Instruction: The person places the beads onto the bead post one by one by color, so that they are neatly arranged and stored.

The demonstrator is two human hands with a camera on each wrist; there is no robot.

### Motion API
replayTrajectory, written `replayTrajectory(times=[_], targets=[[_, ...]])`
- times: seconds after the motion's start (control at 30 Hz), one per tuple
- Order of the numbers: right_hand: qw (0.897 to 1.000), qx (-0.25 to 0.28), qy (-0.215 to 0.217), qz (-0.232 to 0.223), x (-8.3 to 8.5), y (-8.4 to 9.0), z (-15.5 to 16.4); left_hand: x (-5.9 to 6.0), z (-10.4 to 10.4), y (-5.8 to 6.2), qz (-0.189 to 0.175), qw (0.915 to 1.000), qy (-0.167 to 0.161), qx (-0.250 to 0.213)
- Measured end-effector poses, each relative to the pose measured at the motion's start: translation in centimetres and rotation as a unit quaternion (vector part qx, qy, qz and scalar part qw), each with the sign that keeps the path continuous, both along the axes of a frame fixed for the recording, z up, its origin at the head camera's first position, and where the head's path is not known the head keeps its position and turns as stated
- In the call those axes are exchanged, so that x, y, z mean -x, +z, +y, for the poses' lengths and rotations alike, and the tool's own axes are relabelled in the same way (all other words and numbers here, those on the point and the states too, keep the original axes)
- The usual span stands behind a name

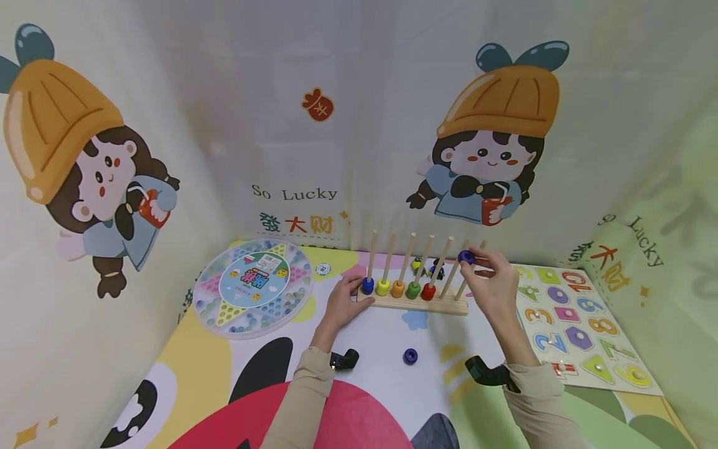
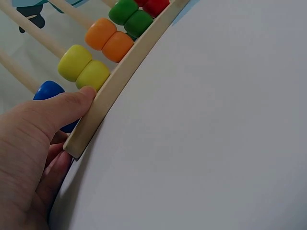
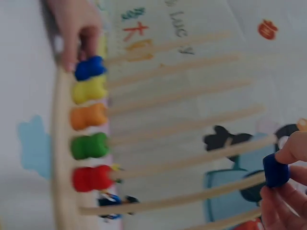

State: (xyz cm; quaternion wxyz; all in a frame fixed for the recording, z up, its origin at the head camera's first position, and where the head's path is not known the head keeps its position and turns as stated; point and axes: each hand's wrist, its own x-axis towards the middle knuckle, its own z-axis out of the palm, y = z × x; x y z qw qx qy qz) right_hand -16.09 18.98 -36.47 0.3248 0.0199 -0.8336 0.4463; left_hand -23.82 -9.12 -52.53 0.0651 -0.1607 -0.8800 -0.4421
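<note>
A wooden peg stand (image 1: 412, 304) carries a row of upright pegs. Blue, yellow, orange, green and red beads sit in pairs at the foot of its first pegs; the two rightmost pegs are bare. My left hand (image 1: 342, 307) grips the stand's left end, its thumb beside the yellow beads (image 2: 85, 68) and fingers around the end of the base. Between thumb and fingertips my right hand (image 1: 493, 284) pinches a dark blue-purple bead (image 3: 276, 171) at the top of the sixth peg. Whether the peg has entered its hole cannot be told. A matching bead (image 1: 411, 356) lies on the table.
On the left lies a round Chinese checkers box (image 1: 255, 287) with marbles. A wooden number-and-shape puzzle board (image 1: 583, 330) lies at the right. Small figures (image 1: 436, 268) stand behind the pegs, near a printed curtain (image 1: 381, 156).
</note>
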Motion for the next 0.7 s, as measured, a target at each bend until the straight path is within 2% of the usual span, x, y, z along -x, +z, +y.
replayTrajectory(times=[0.23,0.5,0.7], targets=[[0.999,-0.004,-0.015,0.030,0.9,2.5,1.2,-0.1,-0.1,0.1,0.002,1.0000,0.000,-0.002],[1.000,-0.010,-0.021,0.007,1.9,3.2,0.8,0.0,-0.1,0.3,0.002,1.0000,-0.006,-0.005],[0.999,-0.038,-0.033,-0.005,2.1,3.4,0.4,0.0,-0.1,0.3,0.001,1.0000,-0.003,-0.002]])
